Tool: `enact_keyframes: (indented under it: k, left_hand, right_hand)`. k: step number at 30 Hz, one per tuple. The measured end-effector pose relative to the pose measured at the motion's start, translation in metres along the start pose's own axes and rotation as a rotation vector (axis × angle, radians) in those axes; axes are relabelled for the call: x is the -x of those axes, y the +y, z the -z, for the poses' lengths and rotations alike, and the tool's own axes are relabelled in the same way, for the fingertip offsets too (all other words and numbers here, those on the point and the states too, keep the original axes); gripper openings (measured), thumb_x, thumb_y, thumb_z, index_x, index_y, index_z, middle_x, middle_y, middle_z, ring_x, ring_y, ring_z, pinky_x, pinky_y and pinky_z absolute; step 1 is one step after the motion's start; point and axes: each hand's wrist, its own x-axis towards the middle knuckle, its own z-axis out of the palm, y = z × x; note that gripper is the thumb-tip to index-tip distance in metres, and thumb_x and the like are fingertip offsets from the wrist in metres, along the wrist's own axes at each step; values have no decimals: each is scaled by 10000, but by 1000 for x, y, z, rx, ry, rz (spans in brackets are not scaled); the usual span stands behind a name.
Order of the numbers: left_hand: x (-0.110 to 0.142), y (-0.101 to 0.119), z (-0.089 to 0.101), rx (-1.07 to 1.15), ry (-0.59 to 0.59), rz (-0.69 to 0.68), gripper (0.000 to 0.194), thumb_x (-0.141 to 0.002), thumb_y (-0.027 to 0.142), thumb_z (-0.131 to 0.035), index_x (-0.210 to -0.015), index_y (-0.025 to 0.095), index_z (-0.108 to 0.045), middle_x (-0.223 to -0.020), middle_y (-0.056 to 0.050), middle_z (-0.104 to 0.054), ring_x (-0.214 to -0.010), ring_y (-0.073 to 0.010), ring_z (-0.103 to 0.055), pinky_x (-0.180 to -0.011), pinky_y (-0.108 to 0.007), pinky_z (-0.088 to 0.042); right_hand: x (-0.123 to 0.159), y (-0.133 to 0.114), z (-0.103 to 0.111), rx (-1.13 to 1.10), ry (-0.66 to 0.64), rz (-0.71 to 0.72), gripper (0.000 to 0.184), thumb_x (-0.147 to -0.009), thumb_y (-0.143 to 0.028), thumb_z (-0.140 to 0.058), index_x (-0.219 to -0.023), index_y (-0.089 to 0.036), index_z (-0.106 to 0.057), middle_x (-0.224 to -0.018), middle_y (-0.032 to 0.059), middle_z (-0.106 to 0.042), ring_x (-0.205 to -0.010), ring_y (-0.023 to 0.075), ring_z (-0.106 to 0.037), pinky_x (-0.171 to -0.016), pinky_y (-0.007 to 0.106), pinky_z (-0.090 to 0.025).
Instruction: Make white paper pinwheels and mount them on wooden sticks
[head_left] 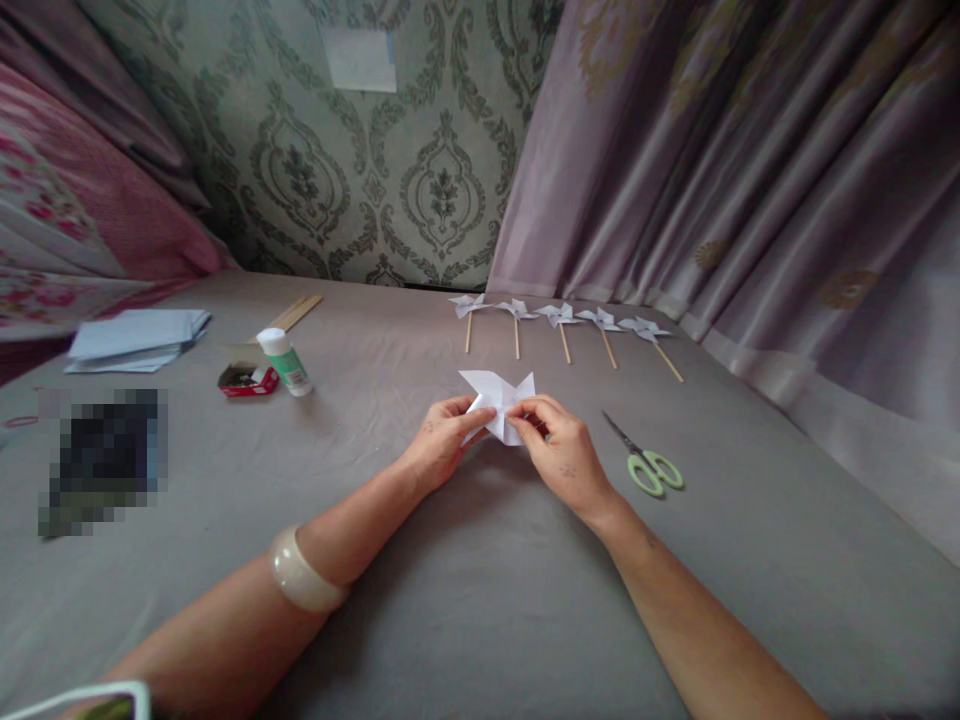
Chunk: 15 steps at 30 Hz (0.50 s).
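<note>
A white paper pinwheel [491, 385] is held up in front of me over the grey cloth, its pointed blades facing away. My left hand [450, 432] grips its left side, thumb pressed on the paper near the centre. At the right of the centre, my right hand [559, 440] pinches the paper between thumb and fingertips. Whether a small pin is in that pinch cannot be made out. No stick shows on this pinwheel. To the right of my right hand lies a pair of scissors [645, 462] with light green handles, blades pointing away.
Several finished pinwheels on sticks [559, 318] lie in a row at the back. On the left are a glue stick [285, 362], a small red box [249, 382], wooden sticks [298, 312], stacked paper [135, 338] and a blurred dark object [105, 455]. Curtains [675, 150] border the right.
</note>
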Motion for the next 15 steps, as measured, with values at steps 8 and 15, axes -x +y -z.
enact_keyframes:
  k: [8, 15]
  left_hand:
    - [1, -1, -1, -38, -6, -60, 183, -596, 238, -750, -726, 113, -715, -727, -61, -692, -690, -144, -611, -735, -276, -488]
    - [2, -4, 0, -95, -37, -115, 208, -621, 278, -742, -748, 114, -725, -733, -59, -684, -667, -137, -590, -702, -268, -476]
  right_hand:
    - [0, 7, 0, 81, 160, 38, 88, -831, -264, -618, -795, -229, -690, -1055, 71, -502, -954, 203, -526, -939, 415, -433]
    - [0, 10, 1, 121, 150, 23, 120, -825, -326, -638, -783, -245, -715, -1130, 73, -506, -1029, 235, -479, -974, 465, -400]
